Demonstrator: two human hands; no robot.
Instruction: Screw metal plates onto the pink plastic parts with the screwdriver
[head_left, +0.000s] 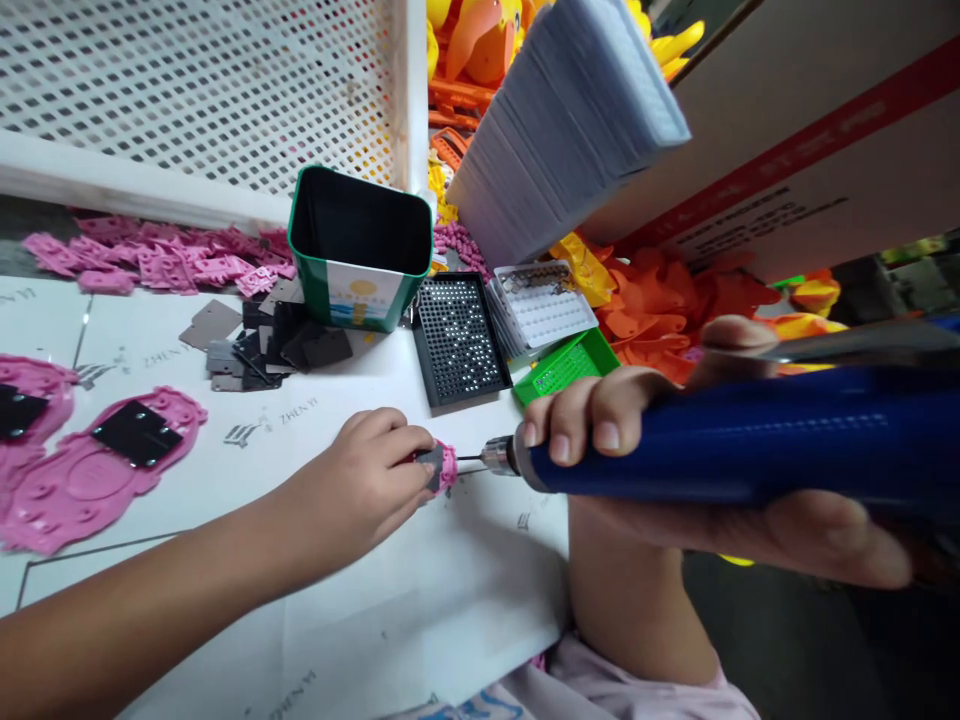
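My left hand (360, 480) pinches a small pink plastic part with a grey plate (442, 466) against the white table (420, 590). My right hand (675, 460) is wrapped round a blue electric screwdriver (750, 435). The screwdriver lies level, and its thin bit (480, 459) touches the pink part from the right. A black screw tray (454, 340) lies just behind the two hands.
A green tin (360, 250) stands at the back with dark and grey plates (262, 345) beside it. Pink shells with black plates (90, 470) lie at left, more pink parts (157, 262) behind. A green tray (566, 365), white tray (544, 305), stacked trays (570, 120) and orange parts (660, 300) fill the right.
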